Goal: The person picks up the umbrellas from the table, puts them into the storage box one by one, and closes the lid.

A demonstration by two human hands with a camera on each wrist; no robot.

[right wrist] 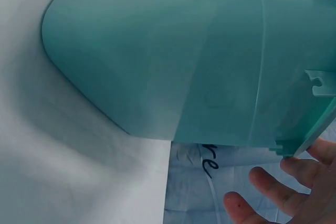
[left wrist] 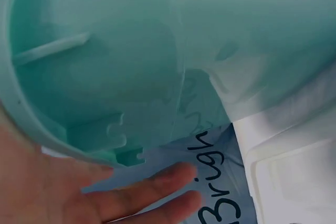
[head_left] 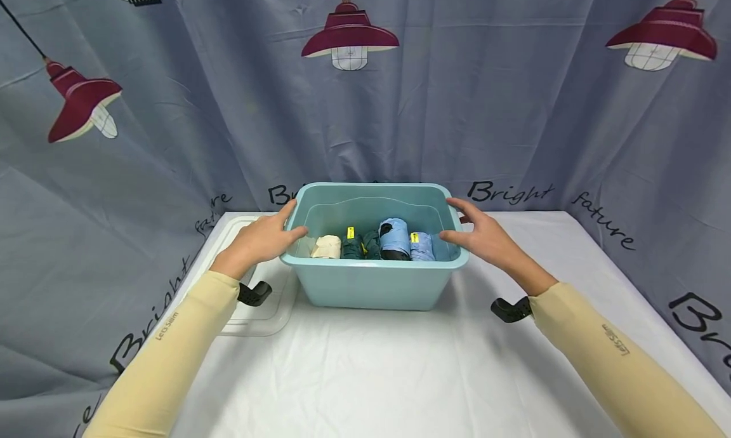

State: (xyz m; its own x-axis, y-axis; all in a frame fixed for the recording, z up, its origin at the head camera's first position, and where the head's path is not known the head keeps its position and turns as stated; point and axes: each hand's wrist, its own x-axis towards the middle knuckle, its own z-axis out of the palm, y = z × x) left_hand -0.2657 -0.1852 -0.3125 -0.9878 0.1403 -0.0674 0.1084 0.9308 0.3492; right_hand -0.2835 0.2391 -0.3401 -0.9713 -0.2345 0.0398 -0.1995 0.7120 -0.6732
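Note:
A light-blue plastic storage box (head_left: 371, 289) stands upright on the table, its open top facing up. Inside it sit several rolled fabric bundles: a cream one (head_left: 327, 247), dark green ones (head_left: 351, 247), a blue one with black parts (head_left: 394, 236) and a light-blue one (head_left: 422, 246). At the box's left end, my left hand (head_left: 259, 240) touches the rim, thumb reaching over it and fingers extended outside. My right hand (head_left: 485, 235) is at the opposite rim, thumb and index finger spread along it. In the right wrist view, the other fingers (right wrist: 275, 192) extend loosely below the rim.
A pale translucent lid (head_left: 268, 324) lies flat on the white-covered table (head_left: 388, 374), left of the box and partly beneath the left forearm. A grey-blue curtain (head_left: 485, 108) printed with lamps and lettering hangs behind the table and along its sides.

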